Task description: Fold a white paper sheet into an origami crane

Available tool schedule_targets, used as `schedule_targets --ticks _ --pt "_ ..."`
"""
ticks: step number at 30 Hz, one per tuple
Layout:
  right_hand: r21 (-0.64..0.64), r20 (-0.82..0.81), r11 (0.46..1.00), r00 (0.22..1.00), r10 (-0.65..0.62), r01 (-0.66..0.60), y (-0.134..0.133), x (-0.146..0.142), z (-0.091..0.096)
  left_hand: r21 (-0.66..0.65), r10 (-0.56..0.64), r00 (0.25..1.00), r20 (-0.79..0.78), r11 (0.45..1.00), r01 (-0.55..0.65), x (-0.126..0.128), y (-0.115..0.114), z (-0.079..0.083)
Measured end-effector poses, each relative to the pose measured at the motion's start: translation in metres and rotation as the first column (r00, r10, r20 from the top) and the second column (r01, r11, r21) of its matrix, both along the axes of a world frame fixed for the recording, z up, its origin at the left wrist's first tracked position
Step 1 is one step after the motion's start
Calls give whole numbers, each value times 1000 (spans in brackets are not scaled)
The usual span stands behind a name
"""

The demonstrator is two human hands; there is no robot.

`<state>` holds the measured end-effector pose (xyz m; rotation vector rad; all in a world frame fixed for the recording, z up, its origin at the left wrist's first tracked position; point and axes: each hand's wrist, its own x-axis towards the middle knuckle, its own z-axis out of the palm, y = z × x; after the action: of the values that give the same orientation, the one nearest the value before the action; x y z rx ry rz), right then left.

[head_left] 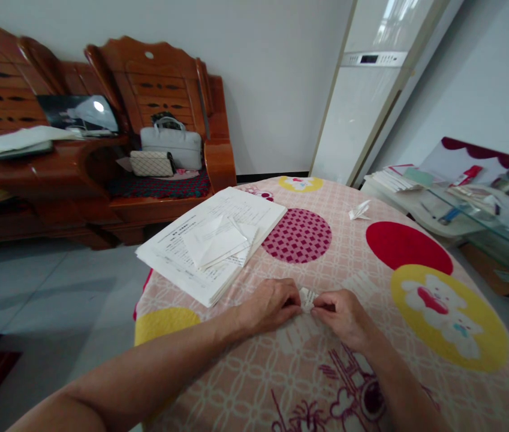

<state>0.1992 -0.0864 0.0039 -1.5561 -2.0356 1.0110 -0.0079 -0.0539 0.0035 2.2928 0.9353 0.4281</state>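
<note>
Between my two hands is a small folded piece of printed paper [307,296], low over the patterned tablecloth [254,372]. My left hand [276,303] pinches its left side, fingers curled. On its right side, my right hand [339,312] pinches it between thumb and fingers. The fingers hide part of the paper's folds. Left of my hands lies a stack of printed sheets [177,240], with folded white paper [218,240] on top. Farther off to the right, a small folded paper figure [359,210] rests on the cloth.
Wooden chairs [159,78] stand along the wall, holding a grey handbag [177,147], a quilted purse [150,163] and a laptop [78,114]. A tall white air conditioner [348,108] is behind the table. At right, a glass-topped side table [474,216] carries papers and other items.
</note>
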Motion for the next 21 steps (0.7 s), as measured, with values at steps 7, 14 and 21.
schedule_targets --ticks 7,14,21 --pt "-255 -70 958 986 -154 131 -2 -1 -5 12 38 999 -38 999 -37 3 -2 0" --pt "-191 5 961 980 -201 198 0 -5 -6 21 121 993 -17 992 -121 6 -3 -2" --pt "-155 41 964 977 -210 214 3 -10 -4 1 157 988 -3 988 -157 8 -2 -3"
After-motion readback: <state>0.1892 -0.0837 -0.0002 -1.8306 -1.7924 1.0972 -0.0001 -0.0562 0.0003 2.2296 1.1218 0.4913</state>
